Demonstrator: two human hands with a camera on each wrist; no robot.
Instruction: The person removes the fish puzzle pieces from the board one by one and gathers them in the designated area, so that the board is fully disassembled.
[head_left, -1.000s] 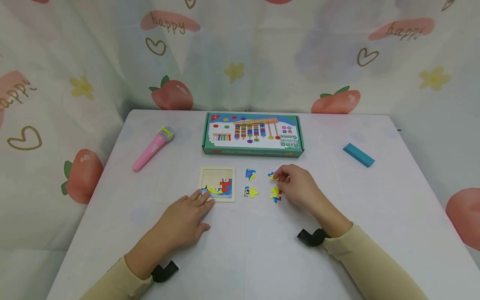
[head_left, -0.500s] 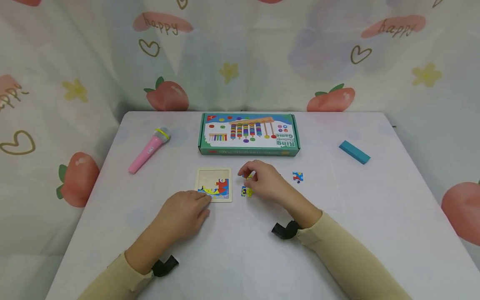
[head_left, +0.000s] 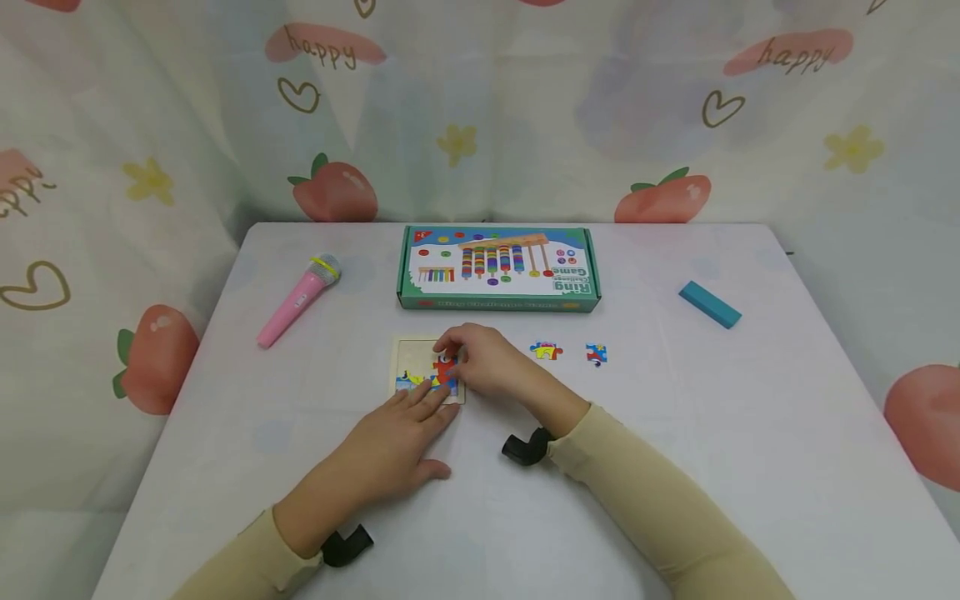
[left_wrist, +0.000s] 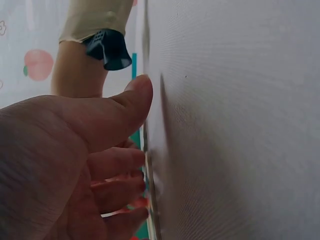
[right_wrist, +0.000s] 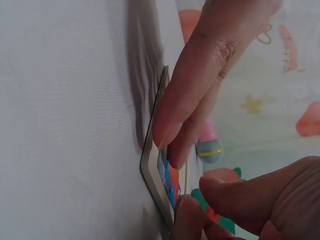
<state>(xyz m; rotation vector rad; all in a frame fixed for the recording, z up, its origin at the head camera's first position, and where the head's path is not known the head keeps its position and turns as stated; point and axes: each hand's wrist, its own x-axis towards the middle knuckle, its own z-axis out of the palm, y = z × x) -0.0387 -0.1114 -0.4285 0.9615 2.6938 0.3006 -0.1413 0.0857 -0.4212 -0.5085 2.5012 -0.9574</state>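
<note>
On the white tabletop lies a wooden puzzle tray (head_left: 402, 343), partly filled with a red, yellow and blue picture. My left hand (head_left: 393, 446) lies flat with its fingertips on the tray's near part, thumb spread on the table. Over the tray's right side is my right hand (head_left: 483, 362), its thumb and curled fingers pinching what seems a small puzzle piece, mostly hidden by the fingers. In the right wrist view, left-hand fingers (right_wrist: 185, 100) reach over the tray from above, close to the right fingertips. To the right lie a yellow-and-red puzzle piece (head_left: 546, 351) and a blue-and-red one (head_left: 596, 354).
Behind the tray stands a green Ring Game box (head_left: 498, 268). A pink toy microphone (head_left: 296, 304) lies at the back left, a teal block (head_left: 709, 304) at the right. A patterned curtain (head_left: 525, 108) hangs beyond the table's far edge.
My right hand has moved left from the loose pieces to the tray, uncovering the yellow-and-red piece. My left hand has shifted slightly right, and its fingers have spread over the tray's near edge.
</note>
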